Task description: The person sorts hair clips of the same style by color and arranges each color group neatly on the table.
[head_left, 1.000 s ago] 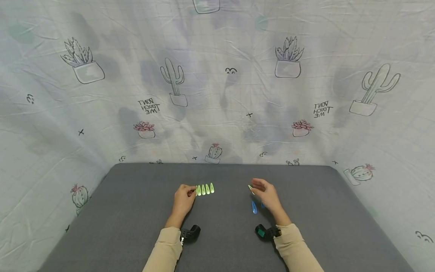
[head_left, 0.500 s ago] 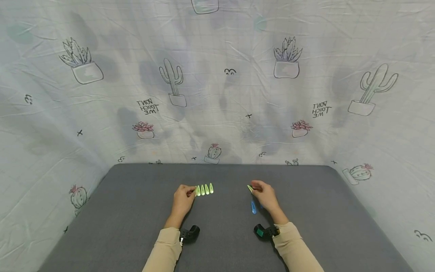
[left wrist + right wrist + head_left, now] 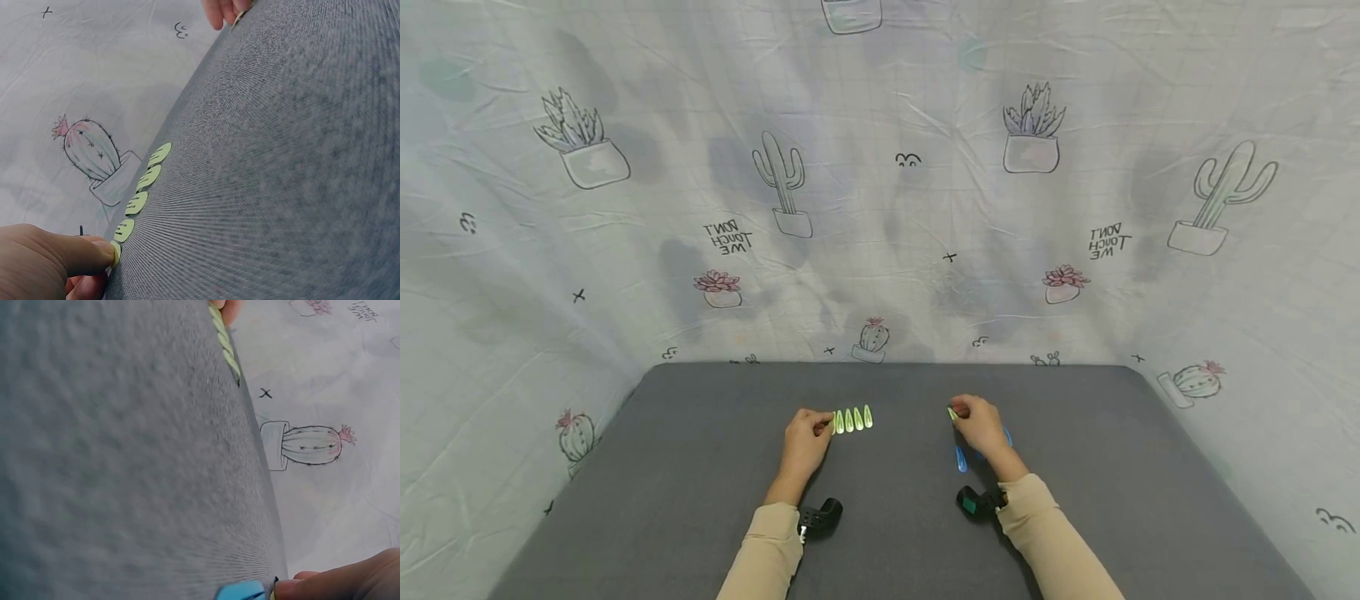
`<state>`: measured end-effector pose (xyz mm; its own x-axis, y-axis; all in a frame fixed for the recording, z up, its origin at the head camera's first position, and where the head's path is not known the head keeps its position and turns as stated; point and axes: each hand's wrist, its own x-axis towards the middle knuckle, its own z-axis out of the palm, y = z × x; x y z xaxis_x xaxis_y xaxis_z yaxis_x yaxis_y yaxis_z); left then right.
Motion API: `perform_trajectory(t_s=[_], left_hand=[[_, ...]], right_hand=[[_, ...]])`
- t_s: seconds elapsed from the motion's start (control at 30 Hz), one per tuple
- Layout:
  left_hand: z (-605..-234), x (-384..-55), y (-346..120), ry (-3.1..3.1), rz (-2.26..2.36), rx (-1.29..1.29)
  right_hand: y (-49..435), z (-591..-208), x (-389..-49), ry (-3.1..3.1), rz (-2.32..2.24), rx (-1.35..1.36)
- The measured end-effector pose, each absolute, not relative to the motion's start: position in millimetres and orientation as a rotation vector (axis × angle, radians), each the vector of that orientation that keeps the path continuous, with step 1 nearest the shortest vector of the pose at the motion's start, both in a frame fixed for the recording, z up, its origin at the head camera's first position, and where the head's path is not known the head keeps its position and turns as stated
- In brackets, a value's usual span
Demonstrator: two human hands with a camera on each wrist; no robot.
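Several yellow-green snap hair clips (image 3: pixel 859 418) lie side by side in a row on the grey table. At the row's left end, my left hand (image 3: pixel 805 437) pinches the outermost clip (image 3: pixel 116 254) between thumb and fingers. To the right of the row, my right hand (image 3: pixel 981 427) holds another yellow-green hair clip (image 3: pixel 952 413) by thumb and fingertips, its far end sticking out to the left. A blue hair clip (image 3: pixel 961 459) lies just below that hand. More blue shows beside the right hand's outer edge, partly covered by the hand and wrist.
The grey table (image 3: pixel 895 517) ends at the back against a white cloth (image 3: pixel 820 275) printed with cactus drawings, which also hangs at both sides. A black wrist camera (image 3: pixel 822 517) sits on the left wrist, and another camera (image 3: pixel 977 503) on the right.
My right hand has shifted slightly left and its fingers have closed in around the yellow-green clip. Blue now shows at its outer side. The left hand stays at the row's end.
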<state>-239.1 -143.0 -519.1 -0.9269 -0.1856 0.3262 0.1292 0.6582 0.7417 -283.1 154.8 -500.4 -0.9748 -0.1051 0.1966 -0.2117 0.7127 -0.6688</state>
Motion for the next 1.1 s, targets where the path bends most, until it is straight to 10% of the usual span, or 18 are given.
perform_trajectory(t_s=[1.1], left_hand=[[-520.4,-240.5,-143.6,-2.491,-1.153,0.038]], right_hand=[[159.2,-497.2,-284.8,-2.596,1.697,0.112]])
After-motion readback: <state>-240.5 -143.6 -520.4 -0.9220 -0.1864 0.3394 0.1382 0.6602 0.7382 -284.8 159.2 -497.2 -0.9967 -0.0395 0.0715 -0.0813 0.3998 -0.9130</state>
